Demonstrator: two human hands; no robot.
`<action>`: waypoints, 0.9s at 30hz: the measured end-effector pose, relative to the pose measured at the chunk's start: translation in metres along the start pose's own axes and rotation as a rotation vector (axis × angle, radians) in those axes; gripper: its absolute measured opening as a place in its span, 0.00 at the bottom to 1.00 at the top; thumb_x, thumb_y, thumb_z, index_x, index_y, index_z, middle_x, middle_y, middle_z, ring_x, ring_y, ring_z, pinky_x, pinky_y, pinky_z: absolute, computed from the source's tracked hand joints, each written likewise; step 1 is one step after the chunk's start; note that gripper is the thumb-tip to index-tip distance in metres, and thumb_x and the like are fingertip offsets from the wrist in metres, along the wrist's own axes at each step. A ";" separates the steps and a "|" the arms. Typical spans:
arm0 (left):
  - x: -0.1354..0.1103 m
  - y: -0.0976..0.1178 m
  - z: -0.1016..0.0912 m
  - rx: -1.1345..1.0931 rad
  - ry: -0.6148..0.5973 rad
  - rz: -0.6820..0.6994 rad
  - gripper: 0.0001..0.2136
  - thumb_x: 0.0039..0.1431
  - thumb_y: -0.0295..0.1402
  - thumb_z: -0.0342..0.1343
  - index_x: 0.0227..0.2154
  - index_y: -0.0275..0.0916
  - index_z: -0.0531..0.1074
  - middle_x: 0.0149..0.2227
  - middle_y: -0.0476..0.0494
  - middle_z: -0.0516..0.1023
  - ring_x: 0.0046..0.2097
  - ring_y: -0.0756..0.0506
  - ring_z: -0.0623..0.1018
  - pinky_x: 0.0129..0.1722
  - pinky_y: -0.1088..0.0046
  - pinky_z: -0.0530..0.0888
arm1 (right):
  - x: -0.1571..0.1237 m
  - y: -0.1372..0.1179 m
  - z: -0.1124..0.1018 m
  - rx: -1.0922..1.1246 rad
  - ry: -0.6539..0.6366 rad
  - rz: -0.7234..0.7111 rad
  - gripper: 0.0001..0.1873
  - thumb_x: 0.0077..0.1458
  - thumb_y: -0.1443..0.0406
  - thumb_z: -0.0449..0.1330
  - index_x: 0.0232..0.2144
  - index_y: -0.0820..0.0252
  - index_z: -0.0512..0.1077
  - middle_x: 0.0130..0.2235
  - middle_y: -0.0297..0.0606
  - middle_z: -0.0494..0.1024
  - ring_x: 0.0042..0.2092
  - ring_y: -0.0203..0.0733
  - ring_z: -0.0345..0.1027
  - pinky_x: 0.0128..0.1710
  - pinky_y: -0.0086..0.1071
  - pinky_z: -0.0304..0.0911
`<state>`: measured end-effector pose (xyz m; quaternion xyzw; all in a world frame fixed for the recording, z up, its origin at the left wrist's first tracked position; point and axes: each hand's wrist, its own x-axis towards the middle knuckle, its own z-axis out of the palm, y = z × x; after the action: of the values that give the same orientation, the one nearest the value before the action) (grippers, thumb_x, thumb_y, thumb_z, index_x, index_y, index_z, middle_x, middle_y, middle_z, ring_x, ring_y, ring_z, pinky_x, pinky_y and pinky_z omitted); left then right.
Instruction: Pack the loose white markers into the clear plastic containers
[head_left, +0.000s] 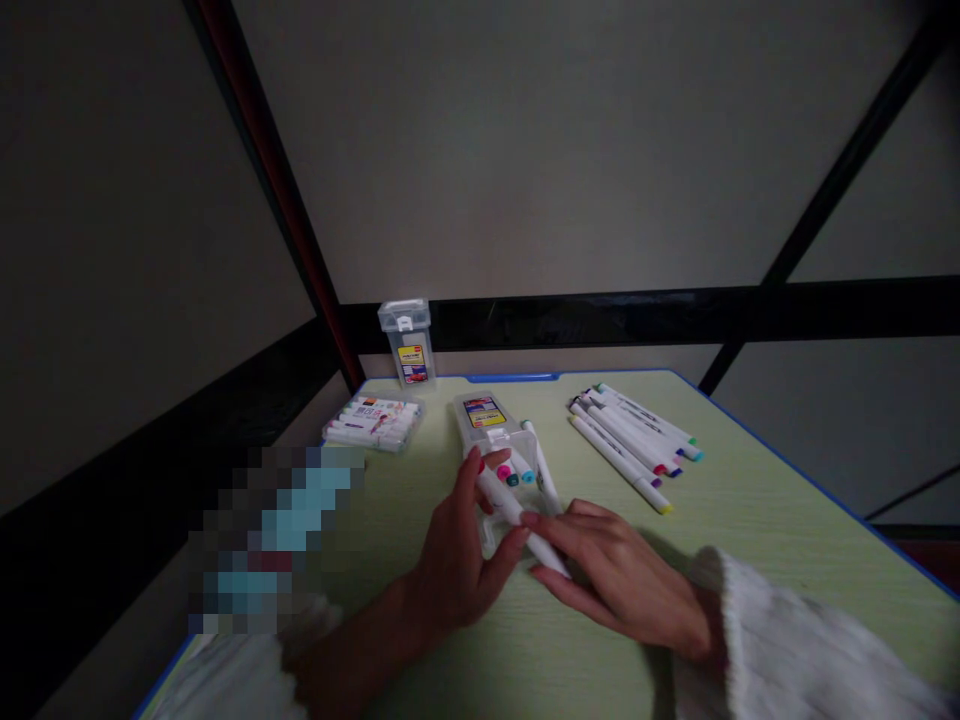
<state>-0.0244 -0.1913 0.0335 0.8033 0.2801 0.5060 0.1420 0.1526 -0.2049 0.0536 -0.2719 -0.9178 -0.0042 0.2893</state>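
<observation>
Both my hands hold one white marker (546,553) with a red end, tilted across the front of an open clear plastic case. My left hand (469,555) is closed round its upper part, thumb and fingers pinching it. The fingers of my right hand (615,565) grip its lower part. Just beyond, the case (466,425) lies on its side with a yellow and blue label, its lid open toward me. Inside it show several markers with pink, dark green and light blue ends. Another white marker (541,462) lies along the case's right side.
A loose pile of white markers (626,435) with coloured ends lies to the right. At the back left stands a lidded clear box (409,350); a flat clear pack of markers (375,422) lies before it. The pale green table (750,500) has a blue edge.
</observation>
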 end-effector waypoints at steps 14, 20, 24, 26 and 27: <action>-0.002 0.002 0.000 -0.057 0.157 0.151 0.29 0.52 0.24 0.51 0.55 0.41 0.45 0.43 0.38 0.65 0.43 0.45 0.70 0.39 0.68 0.71 | -0.002 0.002 0.004 -0.104 0.072 0.006 0.14 0.59 0.63 0.45 0.43 0.65 0.64 0.26 0.36 0.74 0.25 0.37 0.66 0.27 0.32 0.58; 0.000 0.003 -0.003 -0.055 0.168 0.229 0.28 0.53 0.25 0.50 0.55 0.39 0.47 0.41 0.38 0.67 0.41 0.45 0.71 0.37 0.67 0.72 | -0.003 0.002 0.004 -0.133 0.095 -0.040 0.14 0.60 0.64 0.45 0.43 0.64 0.64 0.27 0.36 0.75 0.26 0.36 0.66 0.27 0.32 0.58; 0.000 0.005 -0.005 -0.049 0.164 0.267 0.28 0.52 0.24 0.50 0.56 0.39 0.48 0.39 0.38 0.67 0.40 0.44 0.71 0.37 0.65 0.73 | -0.004 0.003 0.005 -0.157 0.110 -0.070 0.13 0.59 0.65 0.46 0.43 0.66 0.63 0.27 0.36 0.74 0.26 0.37 0.66 0.26 0.33 0.57; 0.000 0.006 -0.005 -0.051 0.172 0.278 0.28 0.52 0.25 0.50 0.56 0.40 0.48 0.38 0.39 0.67 0.38 0.44 0.71 0.36 0.64 0.73 | -0.004 0.003 0.005 -0.171 0.117 -0.075 0.13 0.59 0.65 0.47 0.43 0.65 0.63 0.26 0.35 0.74 0.26 0.37 0.65 0.26 0.33 0.57; -0.001 0.007 -0.006 -0.053 0.176 0.283 0.28 0.53 0.25 0.50 0.56 0.41 0.48 0.38 0.39 0.67 0.38 0.45 0.72 0.35 0.64 0.74 | -0.003 0.003 0.005 -0.177 0.123 -0.080 0.12 0.59 0.65 0.47 0.43 0.65 0.64 0.26 0.35 0.73 0.25 0.36 0.65 0.26 0.33 0.57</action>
<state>-0.0275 -0.1975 0.0391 0.7831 0.1624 0.5967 0.0653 0.1538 -0.2036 0.0475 -0.2587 -0.9046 -0.1135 0.3193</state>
